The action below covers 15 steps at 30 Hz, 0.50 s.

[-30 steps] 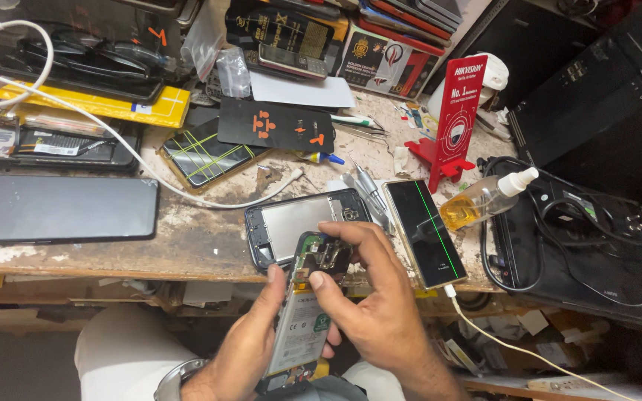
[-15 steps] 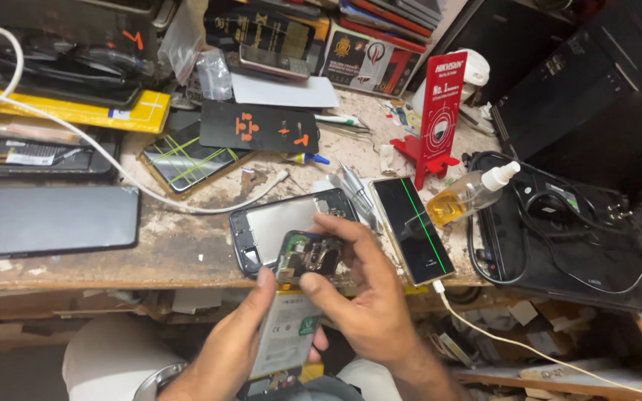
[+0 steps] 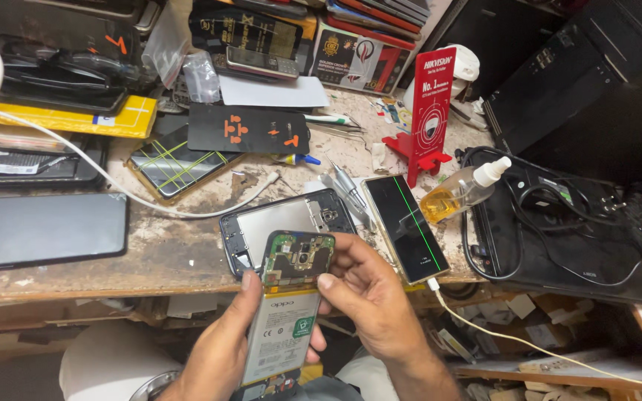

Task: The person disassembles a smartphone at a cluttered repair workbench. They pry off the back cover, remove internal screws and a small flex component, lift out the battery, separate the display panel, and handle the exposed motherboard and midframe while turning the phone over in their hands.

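Opened phone [image 3: 285,312], its back cover off so the green circuit board and pale battery show, sits low in the middle of the frame, held upright between both hands in front of the bench [image 3: 165,256] edge. At far left a dark tablet [image 3: 39,229] lies flat on the bench, with a white cable [image 3: 76,160] curving across above it. Right of that, the left hand [image 3: 221,349] cradles the phone from below, fingers closed around its left edge and thumb up by the board. Just behind the phone, a dark phone frame [image 3: 261,223] rests on the bench. The right hand [image 3: 369,297] grips the phone's right side, thumb pressed beside the board. Further right lies a black phone [image 3: 406,226] showing a green line, then a spray bottle [image 3: 462,194] of yellow liquid on its side.
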### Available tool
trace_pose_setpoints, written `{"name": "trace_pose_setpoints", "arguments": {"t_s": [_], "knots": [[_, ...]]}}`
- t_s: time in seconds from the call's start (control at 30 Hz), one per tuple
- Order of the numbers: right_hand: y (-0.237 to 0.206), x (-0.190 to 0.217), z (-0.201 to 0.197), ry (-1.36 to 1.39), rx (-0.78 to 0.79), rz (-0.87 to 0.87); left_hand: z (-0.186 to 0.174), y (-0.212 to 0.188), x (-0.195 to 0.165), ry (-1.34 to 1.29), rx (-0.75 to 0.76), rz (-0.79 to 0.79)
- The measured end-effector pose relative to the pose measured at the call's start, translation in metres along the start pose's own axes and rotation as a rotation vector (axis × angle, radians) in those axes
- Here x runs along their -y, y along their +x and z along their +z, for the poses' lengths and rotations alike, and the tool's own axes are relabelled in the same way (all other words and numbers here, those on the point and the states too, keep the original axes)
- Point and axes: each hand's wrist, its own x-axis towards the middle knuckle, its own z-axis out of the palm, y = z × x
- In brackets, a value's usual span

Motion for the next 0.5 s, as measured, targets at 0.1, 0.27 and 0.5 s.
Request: {"name": "trace_pose_setpoints", "arguments": {"t_s": [0.1,0.27,0.5], "knots": [[0.002,0.004,0.002,-0.043,0.007,-0.007,-0.004,-0.001,0.008,0.041,-0.086,-0.031],[0.003,0.009,0.009,-0.015,-0.004,0.033,-0.009,-0.002,0.011,0.036,-0.067,-0.073],[0.01,0.009,-0.001,0.119,0.084,0.028,-0.006,-0.002,0.002,0.021,-0.012,-0.063]]}}
